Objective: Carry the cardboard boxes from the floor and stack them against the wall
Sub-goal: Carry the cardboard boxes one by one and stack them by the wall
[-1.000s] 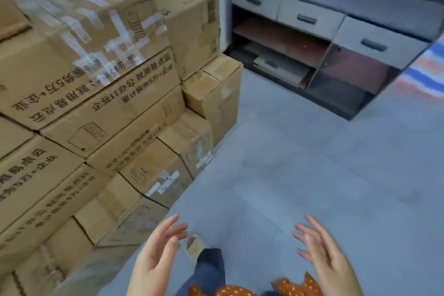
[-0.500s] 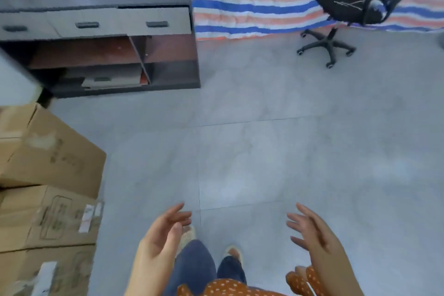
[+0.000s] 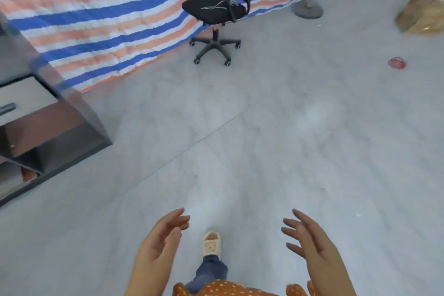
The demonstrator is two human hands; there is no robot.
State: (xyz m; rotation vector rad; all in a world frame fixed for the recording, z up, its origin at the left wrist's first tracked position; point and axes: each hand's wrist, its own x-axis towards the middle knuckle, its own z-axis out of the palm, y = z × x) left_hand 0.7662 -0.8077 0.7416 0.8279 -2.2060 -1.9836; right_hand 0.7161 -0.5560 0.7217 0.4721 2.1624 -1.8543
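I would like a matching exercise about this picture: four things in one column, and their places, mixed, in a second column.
Things:
1. office chair
2. cardboard box
3. round red thing
4. cabinet

Places:
a. far right, at the top
b. left edge of the view
c. in front of the striped tarp
d. on the floor, right side, nearer than the box

Pairs: 1-c, 2-a, 3-d, 4-b

Open floor around the office chair

Bare grey floor (image 3: 276, 132) stretches from the left hand (image 3: 156, 245) and right hand (image 3: 312, 247) up to the office chair (image 3: 217, 7). Left of the chair a dark cabinet (image 3: 60, 113) juts in; behind it hangs a striped tarp (image 3: 96, 14). Right of the chair stand a pole base (image 3: 307, 8), a crumpled brown box (image 3: 422, 15) and a small red disc (image 3: 397, 63).
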